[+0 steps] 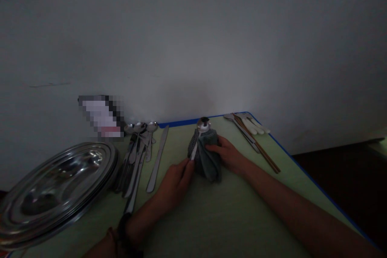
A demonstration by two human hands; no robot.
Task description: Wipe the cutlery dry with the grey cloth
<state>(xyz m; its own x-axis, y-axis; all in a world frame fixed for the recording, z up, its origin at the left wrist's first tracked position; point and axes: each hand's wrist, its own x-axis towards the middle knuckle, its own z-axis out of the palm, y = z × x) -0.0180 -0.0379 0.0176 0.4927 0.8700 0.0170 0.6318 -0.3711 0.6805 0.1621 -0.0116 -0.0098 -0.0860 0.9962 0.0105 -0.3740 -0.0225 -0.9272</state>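
Note:
My left hand [177, 183] pinches the handle end of a metal spoon [202, 127] whose bowl points toward the wall. My right hand [230, 154] presses a dark grey cloth [208, 157] around the spoon's shaft, fingers wrapped over the fabric. Both hands rest over the pale green table [217, 217] near its middle. A dark band sits on my left wrist.
A pile of spoons and forks [137, 149] and a table knife [157, 159] lie to the left. A stack of steel trays [54, 189] overhangs the left edge. Chopsticks and white utensils [252, 133] lie at the far right corner. A blurred-out object [102, 116] leans on the wall.

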